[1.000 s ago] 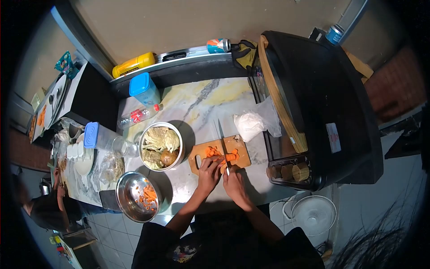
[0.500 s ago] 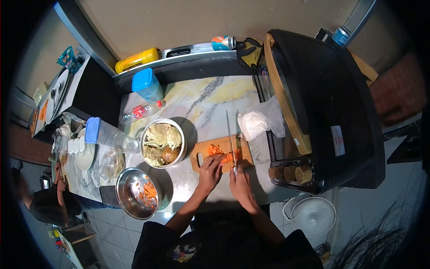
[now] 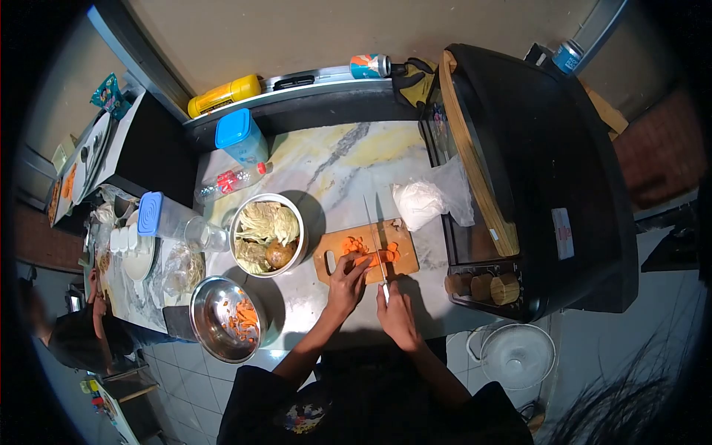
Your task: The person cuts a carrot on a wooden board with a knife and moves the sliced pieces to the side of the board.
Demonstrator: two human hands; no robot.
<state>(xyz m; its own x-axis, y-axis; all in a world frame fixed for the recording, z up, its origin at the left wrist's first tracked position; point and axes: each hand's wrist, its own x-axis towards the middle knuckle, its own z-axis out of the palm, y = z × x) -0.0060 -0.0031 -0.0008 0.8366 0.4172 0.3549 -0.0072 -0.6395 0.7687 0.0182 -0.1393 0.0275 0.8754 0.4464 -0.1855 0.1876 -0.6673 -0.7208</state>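
My right hand (image 3: 397,311) is wrapped round the pale handle of a long kitchen knife (image 3: 376,241), its blade pointing away from me across the carrot. With bent fingers my left hand (image 3: 347,284) grips a piece of carrot (image 3: 378,257) on the wooden cutting board (image 3: 326,241), just left of the blade. Small cut bits of carrot (image 3: 354,244) lie on the board beyond my left fingers. Left of the board is a white bowl (image 3: 268,199) of cabbage and a brown, round vegetable. Nearer me, a steel bowl (image 3: 204,326) contains orange carrot pieces.
A bag of white powder (image 3: 417,205) sits behind the board, beside a large black oven (image 3: 541,185) on the right. Plastic containers (image 3: 241,137) and a bottle (image 3: 231,182) stand or lie at the left. Another person (image 3: 81,334) is at the far left.
The knife blade has shifted a little left and tilted, now crossing the carrot closer to my left fingers. My right hand has moved slightly left and toward me.
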